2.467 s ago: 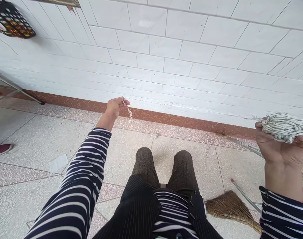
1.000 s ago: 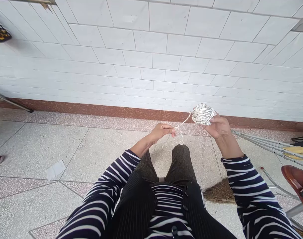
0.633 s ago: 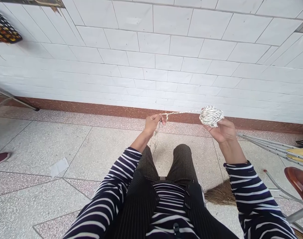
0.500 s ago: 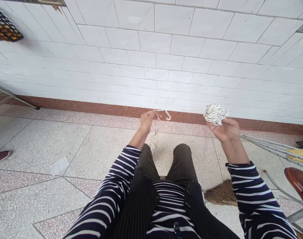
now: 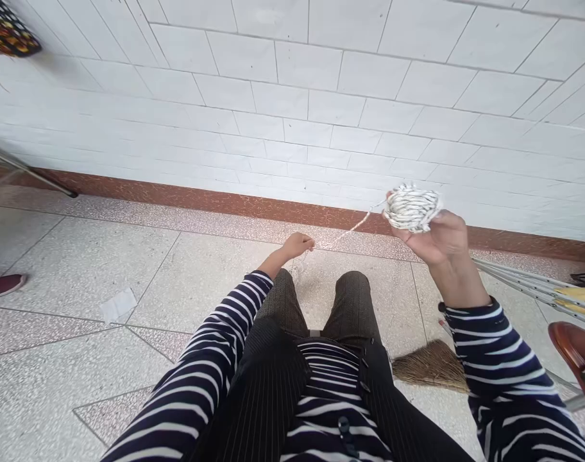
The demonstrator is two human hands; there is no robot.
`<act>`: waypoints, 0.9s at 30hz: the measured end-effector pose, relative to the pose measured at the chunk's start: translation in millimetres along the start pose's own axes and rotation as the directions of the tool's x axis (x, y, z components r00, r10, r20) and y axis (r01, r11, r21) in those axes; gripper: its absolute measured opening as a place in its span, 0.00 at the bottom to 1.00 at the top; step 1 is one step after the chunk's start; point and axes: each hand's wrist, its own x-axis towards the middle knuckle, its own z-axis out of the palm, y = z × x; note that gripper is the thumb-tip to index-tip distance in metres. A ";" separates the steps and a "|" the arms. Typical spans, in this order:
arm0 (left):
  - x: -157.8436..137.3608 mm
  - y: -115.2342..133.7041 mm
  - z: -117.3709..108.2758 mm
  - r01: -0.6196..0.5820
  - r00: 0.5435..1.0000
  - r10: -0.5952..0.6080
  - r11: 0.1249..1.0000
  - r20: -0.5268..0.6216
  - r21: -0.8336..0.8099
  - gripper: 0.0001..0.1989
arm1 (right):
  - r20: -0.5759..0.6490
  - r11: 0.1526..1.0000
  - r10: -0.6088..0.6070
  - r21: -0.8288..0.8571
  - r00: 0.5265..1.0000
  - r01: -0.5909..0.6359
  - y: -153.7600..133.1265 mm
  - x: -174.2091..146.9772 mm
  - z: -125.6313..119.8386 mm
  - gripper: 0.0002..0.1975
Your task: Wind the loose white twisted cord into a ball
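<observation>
Pale, dark-flecked twisted-cord ball (image 5: 412, 208) sits in curled right fingers (image 5: 402, 235); its white strand (image 5: 360, 222), level moments ago, slopes down to left fingers (image 5: 306, 242) pinching it; tension seems eased.

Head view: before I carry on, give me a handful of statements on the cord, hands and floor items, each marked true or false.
1. The right hand holds the cord ball. True.
2. A cord strand runs from the ball towards the left hand. True.
3. Both hands cup the ball. False: only the right hand does.
4. A straw broom lies on the floor. True.
5. The white sheet touches the broom. False: the sheet lies apart, farther left.
</observation>
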 end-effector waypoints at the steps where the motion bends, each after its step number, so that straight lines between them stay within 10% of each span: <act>1: 0.3 1.1 9.1 -0.017 1.000 0.017 1.000 0.011 0.021 0.12 | 0.022 0.999 0.043 -0.019 0.999 -0.043 0.4 4.4 8.3 0.35; 7: -2.1 17.1 58.7 -0.202 0.968 0.241 0.917 0.074 -0.343 0.19 | 0.148 0.963 0.219 -0.194 0.964 -0.189 4.1 26.0 40.7 0.36; 15: -4.2 22.6 96.5 -0.146 0.988 0.157 0.883 -0.013 -0.446 0.11 | 0.191 0.954 0.176 -0.275 0.966 -0.119 -10.1 27.8 57.0 0.35; 27: 1.6 -1.1 36.2 -0.087 0.985 0.051 0.972 -0.168 -0.218 0.20 | 0.058 0.965 0.071 -0.259 0.996 -0.054 -34.5 -0.3 8.6 0.29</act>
